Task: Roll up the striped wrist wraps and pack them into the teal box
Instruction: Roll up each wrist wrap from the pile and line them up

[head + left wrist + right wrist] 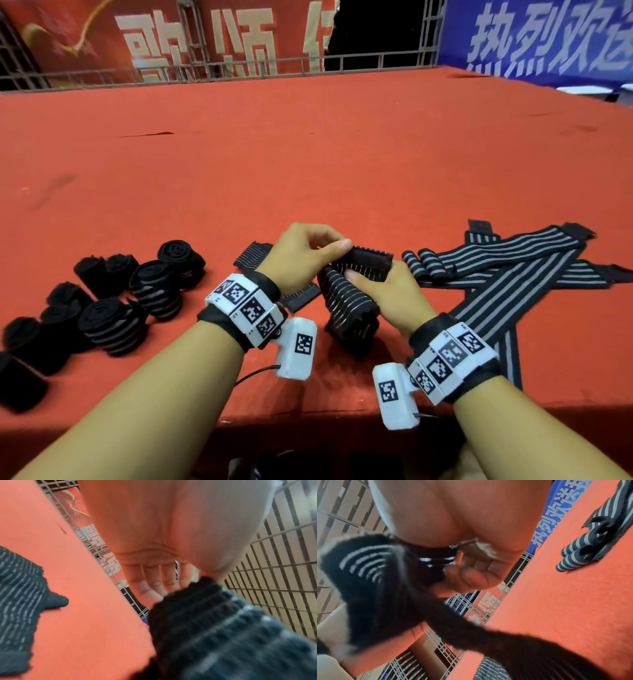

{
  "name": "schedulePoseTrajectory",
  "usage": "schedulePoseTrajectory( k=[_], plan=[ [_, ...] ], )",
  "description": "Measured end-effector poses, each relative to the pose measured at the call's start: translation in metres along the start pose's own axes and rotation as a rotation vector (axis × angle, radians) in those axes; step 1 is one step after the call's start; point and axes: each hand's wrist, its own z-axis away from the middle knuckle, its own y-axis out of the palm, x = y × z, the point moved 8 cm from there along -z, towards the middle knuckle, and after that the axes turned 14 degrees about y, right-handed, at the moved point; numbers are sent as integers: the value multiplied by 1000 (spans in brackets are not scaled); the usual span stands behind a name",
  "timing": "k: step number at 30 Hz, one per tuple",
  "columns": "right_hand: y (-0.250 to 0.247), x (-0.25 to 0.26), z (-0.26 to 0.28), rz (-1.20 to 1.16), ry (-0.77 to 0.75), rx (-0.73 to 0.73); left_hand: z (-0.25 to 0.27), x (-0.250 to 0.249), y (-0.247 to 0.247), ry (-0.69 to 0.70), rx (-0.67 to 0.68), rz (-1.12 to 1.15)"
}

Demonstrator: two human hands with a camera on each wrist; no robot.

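Hidden and blurred parts

The rolled wraps (20, 370) at the table's (308, 154) left edge are cropped; the held wrap (223, 635) blurs in both wrist views.

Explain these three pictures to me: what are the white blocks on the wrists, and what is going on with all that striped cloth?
No robot here: a person works with bare hands. The white blocks are wrist cameras; the wide picture comes from a head camera, the two close-ups from the wrists. The left hand and right hand hold a striped wrist wrap above the red table. Finished rolls lie to the left, unrolled wraps to the right. No teal box is visible.
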Motion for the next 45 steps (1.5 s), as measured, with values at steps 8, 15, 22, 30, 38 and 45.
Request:
schedulePoseTrajectory(
  k=[8,15,22,30,38,45],
  plan=[
    [-9,11,4,-6,12,-56,3,-7,-7,0,-67,87],
    [-14,48,25,-40,-221,-99,12,-25,-16,51,-122,112],
    [-15,100,64,-92,-309,-90,23,-79,-34,148,-221,254],
    [-15,157,133,-81,-477,-89,47,-165,-50,362,-273,261],
    [-6,209,195,-93,-645,-28,70,-236,-70,541,-318,260],
    [-9,174,159,32,-460,-82,63,-192,-54,406,-257,179]
  ],
)
